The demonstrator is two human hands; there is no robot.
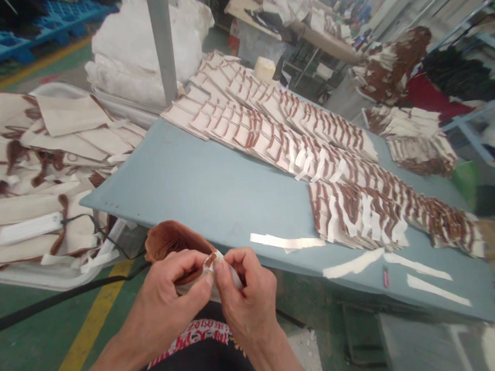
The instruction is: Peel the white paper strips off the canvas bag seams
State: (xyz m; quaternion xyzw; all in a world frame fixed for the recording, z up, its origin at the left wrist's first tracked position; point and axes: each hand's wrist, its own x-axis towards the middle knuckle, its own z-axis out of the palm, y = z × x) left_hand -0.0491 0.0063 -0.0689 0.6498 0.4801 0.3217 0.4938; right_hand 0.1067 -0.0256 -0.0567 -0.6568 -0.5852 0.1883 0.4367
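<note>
Close to my body, a curled brown and off-white leather piece (177, 235) is held in both hands at the table's near edge. My left hand (170, 294) is closed, thumb and fingers pinching the piece's pale edge. Right against it, my right hand (247, 292) is closed too, its thumb and forefinger on the same edge, where a bit of white shows. The fingers hide most of the pinched spot. A white strip (286, 241) lies on the blue-grey table (161, 171) just right of my hands.
Overlapping rows of brown-edged pale pieces (263, 130) cover the table's far side, with white strips (368, 217) laid on some. More strips (438, 290) and a small pink object (386, 277) lie near the front edge. At left stands a bin (58, 282) heaped with pieces; a grey post (162, 41) rises behind.
</note>
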